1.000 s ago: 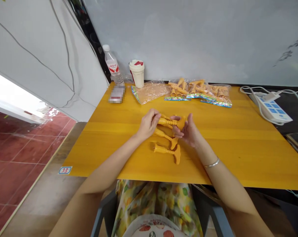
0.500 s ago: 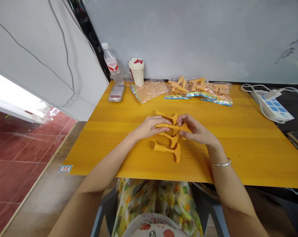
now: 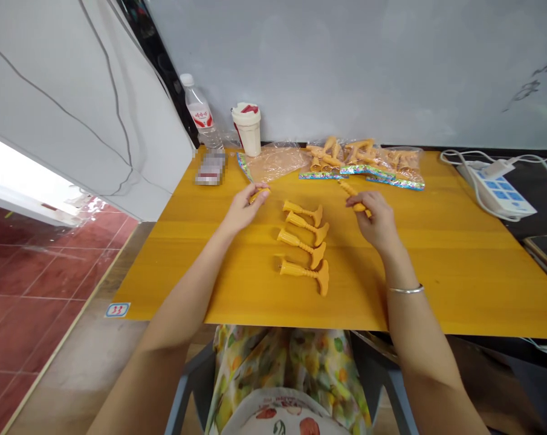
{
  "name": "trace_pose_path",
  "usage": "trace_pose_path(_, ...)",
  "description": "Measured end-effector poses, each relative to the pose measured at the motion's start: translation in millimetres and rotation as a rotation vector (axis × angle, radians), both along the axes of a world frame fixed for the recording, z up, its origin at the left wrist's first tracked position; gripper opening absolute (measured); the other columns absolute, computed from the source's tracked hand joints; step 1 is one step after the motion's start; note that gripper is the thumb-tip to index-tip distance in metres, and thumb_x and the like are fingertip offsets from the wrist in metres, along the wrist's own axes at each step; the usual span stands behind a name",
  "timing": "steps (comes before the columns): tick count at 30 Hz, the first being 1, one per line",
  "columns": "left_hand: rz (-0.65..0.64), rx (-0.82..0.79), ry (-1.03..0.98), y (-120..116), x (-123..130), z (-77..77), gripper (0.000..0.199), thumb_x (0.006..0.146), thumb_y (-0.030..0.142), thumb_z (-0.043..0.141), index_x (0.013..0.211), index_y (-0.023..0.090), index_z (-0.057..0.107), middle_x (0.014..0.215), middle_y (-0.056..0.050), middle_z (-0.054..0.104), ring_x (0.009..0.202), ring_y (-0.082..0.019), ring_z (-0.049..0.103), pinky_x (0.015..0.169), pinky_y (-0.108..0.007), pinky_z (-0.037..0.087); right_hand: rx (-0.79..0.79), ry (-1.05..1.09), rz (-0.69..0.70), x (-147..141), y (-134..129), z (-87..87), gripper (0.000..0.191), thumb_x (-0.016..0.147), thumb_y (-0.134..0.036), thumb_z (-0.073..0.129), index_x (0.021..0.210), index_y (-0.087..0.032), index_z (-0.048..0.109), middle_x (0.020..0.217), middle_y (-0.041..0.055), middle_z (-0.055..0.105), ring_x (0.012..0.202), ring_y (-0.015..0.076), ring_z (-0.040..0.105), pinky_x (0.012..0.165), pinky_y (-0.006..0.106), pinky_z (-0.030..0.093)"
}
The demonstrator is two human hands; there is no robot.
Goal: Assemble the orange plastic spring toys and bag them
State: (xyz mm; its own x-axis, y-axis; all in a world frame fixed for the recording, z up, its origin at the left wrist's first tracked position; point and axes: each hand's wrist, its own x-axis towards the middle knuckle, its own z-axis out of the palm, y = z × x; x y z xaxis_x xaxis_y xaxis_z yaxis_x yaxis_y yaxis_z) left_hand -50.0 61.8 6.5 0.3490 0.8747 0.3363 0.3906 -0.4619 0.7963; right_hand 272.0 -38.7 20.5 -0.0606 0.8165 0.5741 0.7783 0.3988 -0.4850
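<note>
- Yellow table (image 3: 440, 272): bags of orange parts (image 3: 361, 158) sit along its back edge, apparently kept out of the working area.
- Four flared orange handles (image 3: 300, 241) lie between the hands, nearly parallel, long axes crosswise, flared ends right, ranked as if set out neatly.
- Left hand (image 3: 243, 208): fingers nearly closed, pinching an orange rod (image 3: 260, 194).
- Right hand (image 3: 375, 217): fingers curled around another rod (image 3: 349, 188), which points up-left.
</note>
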Motion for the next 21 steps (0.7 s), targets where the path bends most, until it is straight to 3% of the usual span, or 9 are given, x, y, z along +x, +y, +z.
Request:
trace_pose_path(3, 0.045, 0.182, 0.322, 19, -10, -17.9, 0.032, 0.098, 0.035, 0.046, 0.122, 0.019, 0.061, 0.122, -0.010, 0.067, 0.108, -0.025, 0.057, 0.100, -0.043, 0.043, -0.085, -0.228, -0.134, 23, 18, -26.0, 0.024, 0.091, -0.020, 0.046, 0.094, -0.022, 0.070, 0.092, 0.0119, 0.065, 0.092, 0.0280, 0.056, 0.087, 0.044, 0.047)
trace_pose_path(6, 0.081, 0.250, 0.554, 26, -9, -29.2, 0.033, 0.098, 0.028, 0.043, 0.125, 0.024, 0.061, 0.124, -0.010, 0.067, 0.116, -0.031, 0.051, 0.101, -0.048, 0.038, -0.183, -0.339, -0.123, 31, 31, -49.0, 0.022, 0.089, -0.024, 0.053, 0.097, -0.019, 0.072, 0.095, 0.0142, 0.064, 0.095, 0.0297, 0.053, 0.089, 0.046, 0.047)
trace_pose_path(9, 0.092, 0.272, 0.625, 25, -3, -33.1, 0.035, 0.098, 0.026, 0.042, 0.127, 0.027, 0.062, 0.127, -0.008, 0.066, 0.117, -0.031, 0.049, 0.100, -0.049, 0.037, -0.215, -0.354, -0.089, 29, 35, -58.6, 0.024, 0.088, -0.035, 0.061, 0.102, -0.019, 0.073, 0.098, 0.0149, 0.063, 0.099, 0.0308, 0.053, 0.093, 0.048, 0.046)
trace_pose_path(13, 0.061, 0.264, 0.632, 23, -1, -33.1, 0.039, 0.097, 0.024, 0.039, 0.131, 0.029, 0.060, 0.136, -0.006, 0.062, 0.122, -0.029, 0.048, 0.104, -0.048, 0.035, -0.227, -0.359, -0.066, 26, 31, -54.5, 0.031, 0.087, -0.042, 0.065, 0.106, -0.019, 0.073, 0.108, 0.0157, 0.064, 0.106, 0.0315, 0.054, 0.097, 0.050, 0.046)
trace_pose_path(17, 0.066, 0.282, 0.592, 21, -1, -31.5, 0.049, 0.094, 0.023, 0.042, 0.141, 0.029, 0.053, 0.151, -0.001, 0.049, 0.132, -0.029, 0.042, 0.110, -0.049, 0.031, -0.127, -0.374, -0.096, 12, 21, -39.3, 0.036, 0.091, -0.045, 0.061, 0.115, -0.020, 0.071, 0.128, 0.0170, 0.061, 0.117, 0.0333, 0.051, 0.099, 0.051, 0.043)
trace_pose_path(21, 0.054, 0.294, 0.554, 19, 0, -31.1, 0.058, 0.088, 0.018, 0.042, 0.145, 0.027, 0.048, 0.155, 0.000, 0.046, 0.137, -0.031, 0.039, 0.112, -0.052, 0.030, -0.109, -0.388, 0.026, -26, 10, -25.9, 0.032, 0.099, -0.043, 0.050, 0.108, -0.022, 0.073, 0.110, 0.0106, 0.070, 0.103, 0.0268, 0.056, 0.090, 0.042, 0.044)
